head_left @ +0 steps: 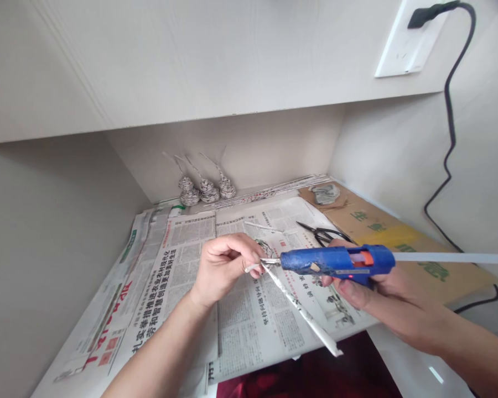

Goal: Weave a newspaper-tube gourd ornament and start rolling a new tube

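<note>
My right hand [382,298] is wrapped round the grip of a blue hot glue gun [319,261], whose white glue stick [448,257] juts out to the right. The metal nozzle points left and meets the fingertips of my left hand [228,262]. Those fingers pinch a rolled newspaper stick [302,312], which slants down to the right over the paper. Behind the fingers, a small coil of rolled newspaper [265,247] is partly hidden, and I cannot tell how it joins the stick.
Newspaper sheets [186,276] cover the table. Three gourd-shaped woven paper pieces [207,190] stand at the back beside long paper sticks [269,192]. Black scissors [323,232] lie near a cardboard sheet [369,221]. A black cord [450,132] hangs from the wall socket [410,41] on the right.
</note>
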Tool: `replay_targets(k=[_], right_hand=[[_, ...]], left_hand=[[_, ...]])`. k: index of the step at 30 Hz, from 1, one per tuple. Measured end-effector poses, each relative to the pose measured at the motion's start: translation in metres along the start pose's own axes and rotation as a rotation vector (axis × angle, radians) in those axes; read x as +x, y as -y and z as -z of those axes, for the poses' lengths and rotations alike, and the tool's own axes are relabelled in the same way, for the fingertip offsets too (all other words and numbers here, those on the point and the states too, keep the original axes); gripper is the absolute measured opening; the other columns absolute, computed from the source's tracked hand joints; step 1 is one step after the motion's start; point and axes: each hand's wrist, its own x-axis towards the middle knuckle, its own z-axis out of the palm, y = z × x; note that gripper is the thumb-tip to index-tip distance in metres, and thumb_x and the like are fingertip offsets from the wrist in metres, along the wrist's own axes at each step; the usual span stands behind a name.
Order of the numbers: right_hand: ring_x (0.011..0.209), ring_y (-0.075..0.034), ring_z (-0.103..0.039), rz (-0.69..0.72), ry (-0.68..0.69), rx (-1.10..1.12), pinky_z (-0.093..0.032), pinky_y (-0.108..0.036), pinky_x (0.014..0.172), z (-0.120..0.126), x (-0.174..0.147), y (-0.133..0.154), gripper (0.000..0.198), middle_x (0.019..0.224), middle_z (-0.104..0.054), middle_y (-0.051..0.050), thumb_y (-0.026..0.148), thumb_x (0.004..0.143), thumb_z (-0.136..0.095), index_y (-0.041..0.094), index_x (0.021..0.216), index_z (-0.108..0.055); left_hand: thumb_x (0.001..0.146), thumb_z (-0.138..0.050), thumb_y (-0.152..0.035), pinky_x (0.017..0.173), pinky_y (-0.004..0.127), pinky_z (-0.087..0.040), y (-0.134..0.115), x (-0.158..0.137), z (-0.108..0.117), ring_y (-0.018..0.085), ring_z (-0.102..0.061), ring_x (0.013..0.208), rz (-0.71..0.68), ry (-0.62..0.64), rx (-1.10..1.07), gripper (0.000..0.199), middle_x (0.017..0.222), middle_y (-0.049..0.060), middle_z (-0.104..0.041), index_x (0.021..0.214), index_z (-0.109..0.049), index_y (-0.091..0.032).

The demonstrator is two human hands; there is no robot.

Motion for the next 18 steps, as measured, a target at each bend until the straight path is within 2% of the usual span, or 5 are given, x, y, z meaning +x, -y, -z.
replay_targets(k=[4,9,12,18], right_hand=[[0.068,-0.015,-0.053,-0.015,0.125,0.032,-0.046,-0.026,0.059,0.001,0.0021,0.0024,0.009,0.079,-0.057,0.0,0.034,0.088,-0.059,0.028,0.088,-0.066],[0.058,-0.011,-0.04,-0.002,0.184,0.084,-0.034,-0.023,0.05,0.0041,0.0016,0.0023,0.008,0.07,-0.049,0.003,0.029,0.088,-0.059,0.028,0.09,-0.067],[0.06,-0.011,-0.042,-0.011,0.185,0.084,-0.034,-0.024,0.051,0.0043,0.0017,0.0007,0.007,0.075,-0.053,0.003,0.029,0.088,-0.06,0.029,0.09,-0.067],[0.063,-0.011,-0.045,-0.023,0.174,0.085,-0.037,-0.024,0.054,0.0031,0.0026,0.002,0.008,0.08,-0.056,0.003,0.029,0.089,-0.058,0.029,0.093,-0.066]], left_hand=[[0.082,-0.069,-0.013,0.051,0.024,-0.057,0.0002,-0.0009,0.0002,0.014,-0.068,0.06,0.007,0.013,-0.004,0.004,0.081,0.007,-0.07,0.084,-0.071,-0.015],[0.079,-0.073,-0.017,0.052,0.023,-0.059,-0.0013,-0.0021,-0.001,0.013,-0.069,0.058,0.033,0.003,0.002,0.004,0.085,0.007,-0.068,0.082,-0.07,-0.014],[0.078,-0.074,-0.016,0.054,0.023,-0.061,-0.0029,-0.0018,-0.0019,0.011,-0.068,0.057,0.044,-0.034,0.035,0.004,0.09,0.005,-0.065,0.079,-0.07,-0.014],[0.079,-0.073,-0.016,0.052,0.021,-0.059,-0.0026,-0.0023,-0.0021,0.01,-0.067,0.055,0.029,-0.048,0.017,0.004,0.082,0.005,-0.066,0.079,-0.07,-0.014]])
